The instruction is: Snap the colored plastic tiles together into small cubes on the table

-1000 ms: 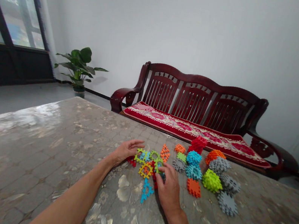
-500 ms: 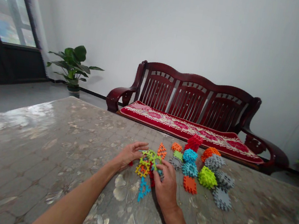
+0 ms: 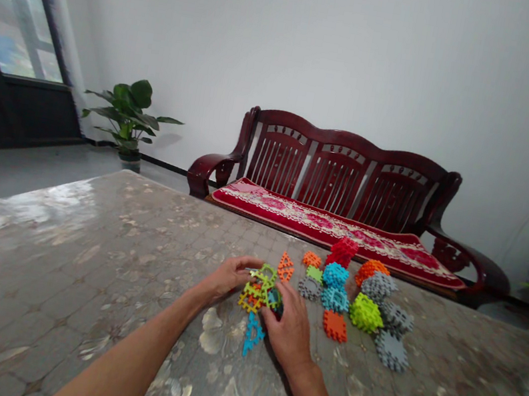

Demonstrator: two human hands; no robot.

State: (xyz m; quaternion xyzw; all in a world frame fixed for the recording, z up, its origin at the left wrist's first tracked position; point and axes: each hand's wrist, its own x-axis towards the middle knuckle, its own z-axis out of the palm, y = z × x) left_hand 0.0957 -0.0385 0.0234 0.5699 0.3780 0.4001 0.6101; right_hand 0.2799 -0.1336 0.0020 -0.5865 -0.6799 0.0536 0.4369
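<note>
A small heap of interlocking plastic pieces (image 3: pixel 253 294), mostly yellow-green with some orange and dark blue, lies on the table between my hands. My left hand (image 3: pixel 229 277) rests against its left and far side, fingers stretched out along the back edge. From the right, my right hand (image 3: pixel 292 328) curls thumb and fingers round the heap's pieces; its grip is partly hidden. A blue triangular piece (image 3: pixel 252 334) lies just in front of the heap. Behind it are orange triangular pieces (image 3: pixel 286 267).
Sorted stacks stand to the right: red (image 3: pixel 342 251), blue (image 3: pixel 335 298), yellow-green (image 3: pixel 367 313) and grey (image 3: pixel 391 351), plus an orange-red square piece (image 3: pixel 335 326). A patterned cloth covers the table (image 3: pixel 78 282). Beyond its far edge stands a wooden bench (image 3: pixel 335 169).
My hands have drawn closer round the heap, and its pieces have shifted together. Red pieces that showed near both hands are now covered. The stacks have not moved.
</note>
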